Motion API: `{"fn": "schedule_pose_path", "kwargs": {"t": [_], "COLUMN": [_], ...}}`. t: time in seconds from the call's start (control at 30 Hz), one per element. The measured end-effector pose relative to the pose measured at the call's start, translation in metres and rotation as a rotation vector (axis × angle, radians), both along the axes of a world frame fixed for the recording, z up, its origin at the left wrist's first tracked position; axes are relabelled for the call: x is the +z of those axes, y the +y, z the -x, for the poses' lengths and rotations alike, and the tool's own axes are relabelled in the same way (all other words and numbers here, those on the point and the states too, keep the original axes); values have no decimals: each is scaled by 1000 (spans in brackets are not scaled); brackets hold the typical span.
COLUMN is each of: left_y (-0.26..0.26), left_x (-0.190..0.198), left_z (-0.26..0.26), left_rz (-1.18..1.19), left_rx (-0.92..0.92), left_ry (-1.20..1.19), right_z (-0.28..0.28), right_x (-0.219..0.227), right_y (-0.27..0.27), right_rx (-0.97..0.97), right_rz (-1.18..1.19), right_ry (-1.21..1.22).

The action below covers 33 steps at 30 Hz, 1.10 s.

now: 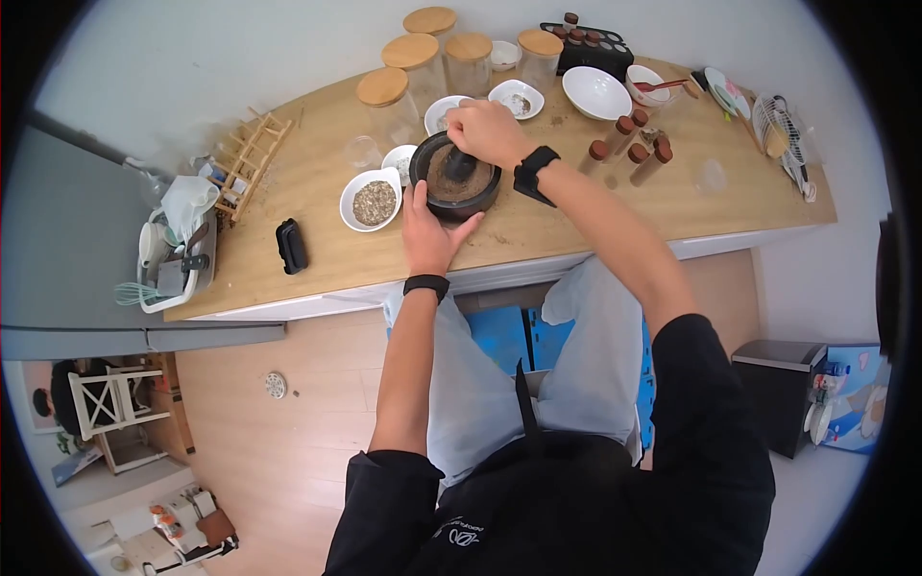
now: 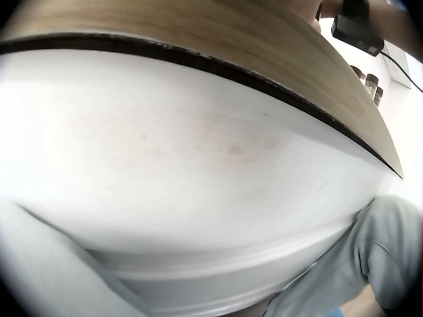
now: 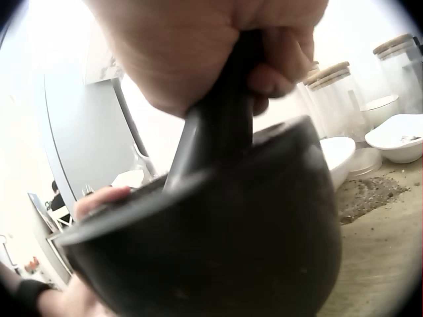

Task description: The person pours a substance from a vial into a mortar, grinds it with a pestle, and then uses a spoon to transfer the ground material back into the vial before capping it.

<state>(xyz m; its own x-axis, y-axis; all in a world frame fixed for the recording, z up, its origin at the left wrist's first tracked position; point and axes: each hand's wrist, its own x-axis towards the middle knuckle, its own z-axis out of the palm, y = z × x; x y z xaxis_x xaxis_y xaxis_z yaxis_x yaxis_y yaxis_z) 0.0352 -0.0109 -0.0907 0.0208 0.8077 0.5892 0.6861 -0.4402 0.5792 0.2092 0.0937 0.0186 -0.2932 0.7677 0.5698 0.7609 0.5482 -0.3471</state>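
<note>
My right hand (image 1: pixel 492 134) grips the top of a black pestle (image 1: pixel 460 169), which stands in a dark stone mortar (image 1: pixel 471 210). Brown ground powder (image 1: pixel 444 184) lines the inside of the mortar. From the near left, my left hand (image 1: pixel 432 240) holds the mortar's side, thumb spread along the front. In the right wrist view, fingers curl round the pestle (image 3: pixel 221 132) above the mortar's rim, and left fingertips (image 3: pixel 109 196) lie over the far rim. The left wrist view has mostly the white counter front (image 2: pixel 198 145). Left of the mortar sits a white bowl (image 1: pixel 350 215) of mixed grains.
Small white dishes (image 1: pixel 526 88) and wooden-lidded jars (image 1: pixel 384 86) stand behind the mortar. Several brown-capped spice bottles (image 1: pixel 622 130) are to the right, beneath a white bowl (image 1: pixel 595 94). A black case (image 1: pixel 291 246), wooden rack (image 1: pixel 252 158) and utensil tray (image 1: pixel 197 278) lie left.
</note>
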Motion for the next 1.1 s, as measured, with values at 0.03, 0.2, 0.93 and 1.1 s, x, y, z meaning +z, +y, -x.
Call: {"fn": "schedule_pose_path", "kwargs": {"t": [0.03,0.2,0.93,1.1], "left_y": [0,-4,-2,-1], "left_x": [2,2,4,-3], "left_z": [-2,-1,-1,-2], "left_rz": [5,51,24,-23], "left_rx": [-1,-3,37,35], "left_ry": [-11,-19,31,24], "right_z": [3,0,6,5], "right_x": [-3,-4,0,-7], "right_y": [-4,-4,0,2], "right_rx": [-22,106,26,107], "right_rz": [-67,161,67,46], "right_ry": [63,-55,-106,-1]}}
